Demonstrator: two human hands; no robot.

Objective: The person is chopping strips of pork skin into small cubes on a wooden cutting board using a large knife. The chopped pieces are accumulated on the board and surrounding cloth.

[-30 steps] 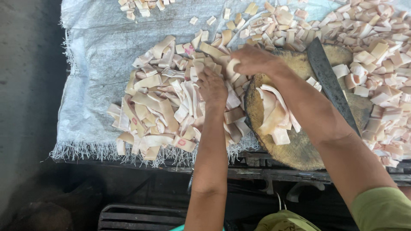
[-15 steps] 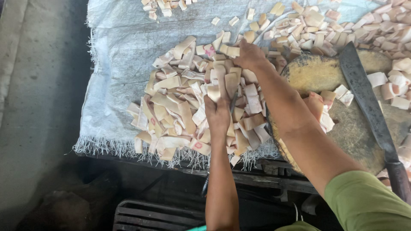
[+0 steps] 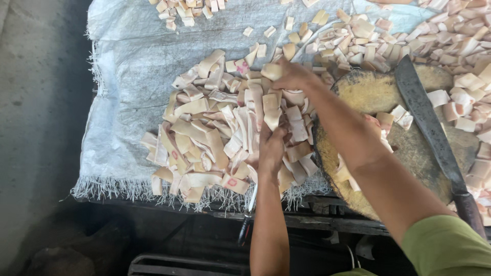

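both hands have moved deeper into the heap of pale cut strips (image 3: 215, 133) on the woven sheet (image 3: 128, 66), pushing it off the round chopping block (image 3: 388, 148). the left hand (image 3: 271, 151) has fingers curled on strips; the right hand (image 3: 289, 76) pinches one piece. the cleaver (image 3: 427, 122) lies idle across the block, now nearly bare.

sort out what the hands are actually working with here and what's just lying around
In hand:
- left hand, buried in the heap
- right hand, on the heap's far side
- heap of pale cut strips
- white woven sheet beneath it

Lying about:
- round wooden chopping block
- long cleaver resting on the block
- smaller cut pieces scattered beyond
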